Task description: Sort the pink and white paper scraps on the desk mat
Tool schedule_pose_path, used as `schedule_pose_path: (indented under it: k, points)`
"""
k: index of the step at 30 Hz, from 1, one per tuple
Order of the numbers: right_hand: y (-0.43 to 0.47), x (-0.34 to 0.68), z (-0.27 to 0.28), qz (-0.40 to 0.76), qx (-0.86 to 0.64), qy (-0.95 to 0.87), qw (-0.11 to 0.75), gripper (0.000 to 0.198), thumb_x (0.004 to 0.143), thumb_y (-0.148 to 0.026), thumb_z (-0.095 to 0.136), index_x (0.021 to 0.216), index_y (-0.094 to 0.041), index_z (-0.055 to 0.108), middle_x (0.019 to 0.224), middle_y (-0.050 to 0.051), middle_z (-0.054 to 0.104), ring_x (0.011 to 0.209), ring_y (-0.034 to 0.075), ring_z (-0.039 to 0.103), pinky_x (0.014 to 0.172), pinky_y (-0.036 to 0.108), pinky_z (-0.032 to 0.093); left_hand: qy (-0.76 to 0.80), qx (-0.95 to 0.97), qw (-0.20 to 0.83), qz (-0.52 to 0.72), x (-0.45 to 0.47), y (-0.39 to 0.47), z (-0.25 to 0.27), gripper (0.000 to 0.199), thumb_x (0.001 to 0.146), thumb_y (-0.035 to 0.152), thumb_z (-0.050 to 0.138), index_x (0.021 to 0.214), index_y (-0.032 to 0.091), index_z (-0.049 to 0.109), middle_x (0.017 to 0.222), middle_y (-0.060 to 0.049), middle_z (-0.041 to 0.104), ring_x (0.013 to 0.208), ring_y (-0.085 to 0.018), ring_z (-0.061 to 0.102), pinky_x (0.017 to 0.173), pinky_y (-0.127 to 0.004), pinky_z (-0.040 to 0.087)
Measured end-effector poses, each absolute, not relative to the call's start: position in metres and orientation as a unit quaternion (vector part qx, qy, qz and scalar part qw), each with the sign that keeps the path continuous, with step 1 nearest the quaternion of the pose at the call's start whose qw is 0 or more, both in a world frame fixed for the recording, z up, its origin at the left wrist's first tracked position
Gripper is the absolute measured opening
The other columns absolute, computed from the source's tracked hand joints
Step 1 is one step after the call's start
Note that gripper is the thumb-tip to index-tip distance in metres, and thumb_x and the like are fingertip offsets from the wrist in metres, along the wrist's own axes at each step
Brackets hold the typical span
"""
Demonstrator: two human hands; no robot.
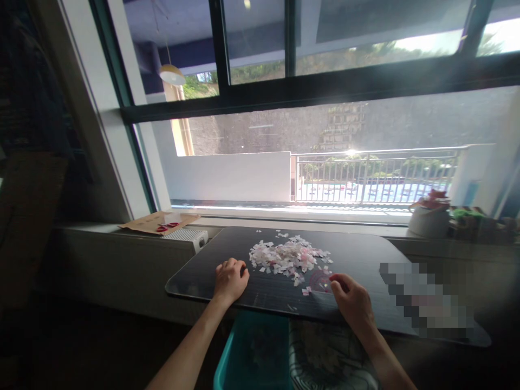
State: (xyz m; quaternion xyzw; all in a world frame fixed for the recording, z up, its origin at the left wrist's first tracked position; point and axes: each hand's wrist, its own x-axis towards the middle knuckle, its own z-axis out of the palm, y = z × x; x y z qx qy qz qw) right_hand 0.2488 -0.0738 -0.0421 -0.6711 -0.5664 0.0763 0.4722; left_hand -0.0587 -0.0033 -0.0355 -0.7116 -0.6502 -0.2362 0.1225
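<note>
A loose heap of small paper scraps (pixel 290 254), mostly white with some pink, lies on the dark table (pixel 357 252). My left hand (pixel 231 278) rests on the tabletop just left of the heap, its fingers curled in and nothing visible in them. At the heap's near right side, my right hand (pixel 354 300) pinches the edge of a clear pinkish protractor (pixel 320 281). The protractor is held low at the tabletop, its curved side toward the heap. A few scraps lie close beside it.
A teal plastic bin (pixel 231 357) stands below the table's front edge. Red-handled scissors (pixel 167 226) lie on brown paper (pixel 142 223) at the left on the sill. A white pot (pixel 428 219) stands at the right. A pixelated patch covers the table's right end.
</note>
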Motion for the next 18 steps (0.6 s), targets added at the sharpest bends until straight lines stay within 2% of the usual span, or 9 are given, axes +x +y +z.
schedule_pose_path:
  k: [10, 18]
  points:
    - [-0.0773, 0.2504, -0.0418, 0.095, -0.644, -0.557, 0.516, 0.027, 0.070, -0.035, 0.047, 0.068, -0.019, 0.069, 0.050, -0.001, 0.062, 0.049, 0.016, 0.058, 0.049, 0.024, 0.042, -0.650, -0.713, 0.120, -0.236, -0.0593, -0.0034, -0.0358, 0.020, 0.081, 0.029, 0.047, 0.089, 0.022, 0.064, 0.094, -0.006, 0.063, 0.094, -0.022, 0.056, 0.089, -0.038, 0.036]
    - [-0.0785, 0.2522, -0.0427, 0.145, -0.607, -0.592, 0.511, 0.026, 0.070, -0.034, 0.048, 0.069, -0.017, 0.068, 0.057, 0.001, 0.064, 0.054, 0.017, 0.057, 0.054, 0.024, 0.043, -0.657, -0.706, 0.122, -0.235, -0.0576, -0.0039, -0.0349, 0.020, 0.081, 0.028, 0.047, 0.088, 0.022, 0.064, 0.093, -0.006, 0.063, 0.094, -0.022, 0.056, 0.088, -0.037, 0.037]
